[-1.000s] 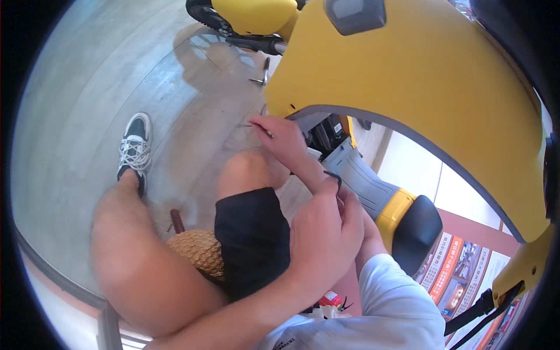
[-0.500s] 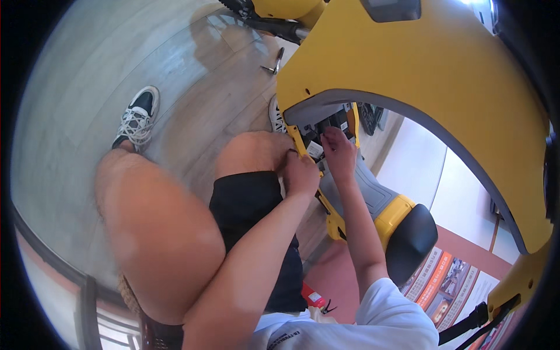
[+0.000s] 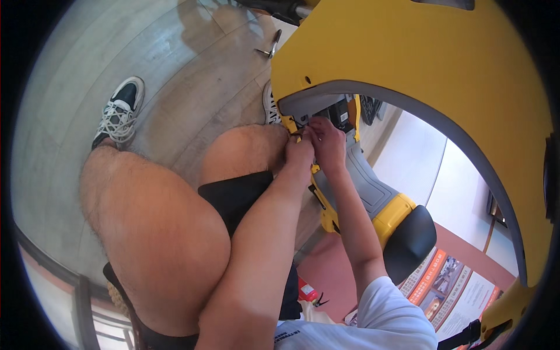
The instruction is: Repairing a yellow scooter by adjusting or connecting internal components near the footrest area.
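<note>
Since the earlier frame, both hands have drawn together at the yellow edge of an open grey compartment (image 3: 312, 107), where a black box (image 3: 337, 115) bears a white label. Left hand (image 3: 298, 153) and right hand (image 3: 328, 143) have curled fingers meeting mid-frame, though I cannot tell what they pinch. Yellow bodywork (image 3: 402, 58) fills the upper right, above a poster (image 3: 455, 286) of print and photos at lower right.
</note>
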The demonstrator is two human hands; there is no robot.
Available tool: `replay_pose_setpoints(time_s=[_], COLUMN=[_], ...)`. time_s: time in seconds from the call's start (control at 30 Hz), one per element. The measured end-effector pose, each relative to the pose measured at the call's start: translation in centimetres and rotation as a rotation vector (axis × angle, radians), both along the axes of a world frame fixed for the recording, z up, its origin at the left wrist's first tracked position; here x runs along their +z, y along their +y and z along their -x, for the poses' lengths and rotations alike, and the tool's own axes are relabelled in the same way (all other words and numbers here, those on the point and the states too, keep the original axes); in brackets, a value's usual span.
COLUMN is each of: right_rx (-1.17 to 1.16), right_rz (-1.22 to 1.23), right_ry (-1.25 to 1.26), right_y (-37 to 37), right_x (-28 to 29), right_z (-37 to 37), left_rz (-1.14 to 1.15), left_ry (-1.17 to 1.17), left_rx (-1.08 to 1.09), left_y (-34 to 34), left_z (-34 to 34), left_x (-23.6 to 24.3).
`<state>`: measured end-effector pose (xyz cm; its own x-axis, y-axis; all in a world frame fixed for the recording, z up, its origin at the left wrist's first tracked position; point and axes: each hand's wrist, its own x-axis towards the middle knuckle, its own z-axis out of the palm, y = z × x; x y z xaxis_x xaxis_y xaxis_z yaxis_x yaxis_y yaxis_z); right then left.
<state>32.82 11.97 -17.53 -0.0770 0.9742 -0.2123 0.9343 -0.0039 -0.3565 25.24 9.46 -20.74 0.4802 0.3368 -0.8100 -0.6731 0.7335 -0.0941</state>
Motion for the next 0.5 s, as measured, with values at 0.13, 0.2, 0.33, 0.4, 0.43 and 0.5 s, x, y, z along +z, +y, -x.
replay_pose_setpoints(time_s=[0.13, 0.2, 0.33, 0.4, 0.43, 0.5], right_rx=[-0.029, -0.001, 0.116, 0.097, 0.079, -0.116], right_rz=[-0.007, -0.012, -0.014, 0.014, 0.041, 0.110], right_ry=[-0.015, -0.049, -0.135, -0.166, -0.197, -0.009], right_y=[0.1, 0.3, 0.9, 1.8, 2.2, 2.7], right_x=[-0.7, -0.6, -0.2, 0.2, 0.2, -1.0], right_z=[-0.2, -0.1, 0.1, 0.5, 0.5, -0.1], left_rz=[0.004, 0.001, -0.005, 0.001, -0.003, -0.007], left_ry=[0.036, 0.039, 0.014, 0.004, 0.025, 0.043], left_rx=[0.042, 0.043, 0.011, 0.006, 0.008, 0.012], left_y=[0.0, 0.1, 0.4, 0.4, 0.3, 0.2], left_z=[-1.2, -0.9, 0.5, 0.3, -0.4, -0.9], left_x=[-0.7, -0.6, 0.6, 0.4, -0.1, -0.5])
